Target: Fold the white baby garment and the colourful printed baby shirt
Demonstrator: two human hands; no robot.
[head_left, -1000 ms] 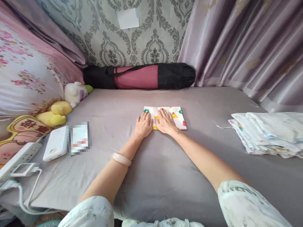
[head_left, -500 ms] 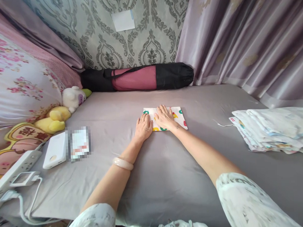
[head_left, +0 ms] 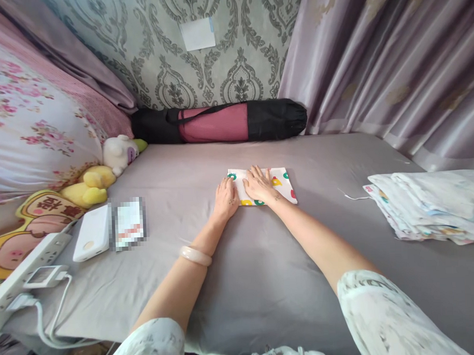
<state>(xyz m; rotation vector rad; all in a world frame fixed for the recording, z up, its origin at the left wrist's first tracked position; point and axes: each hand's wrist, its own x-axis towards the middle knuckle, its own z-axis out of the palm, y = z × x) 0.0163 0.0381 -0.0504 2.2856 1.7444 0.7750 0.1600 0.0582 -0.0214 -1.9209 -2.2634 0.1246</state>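
Observation:
A folded white cloth (head_left: 286,187) with green, yellow and red prints lies flat on the grey bed sheet (head_left: 240,270). My left hand (head_left: 226,199) rests on its left edge, fingers stretched forward. On the cloth's middle lies my right hand (head_left: 259,185), palm down with the fingers spread. Part of the print is hidden beneath both hands. Neither hand grips anything.
To the right is a stack of folded cloths (head_left: 436,204). A black and pink roll bag (head_left: 214,124) lies along the wall. On the left are plush toys (head_left: 119,153), a white power bank (head_left: 92,233), a blurred item (head_left: 128,223) and a power strip (head_left: 28,278) with cables.
The view has shifted slightly, so everything appears a little further right. Both hands stay flat on the folded cloth, with hardly any movement over it.

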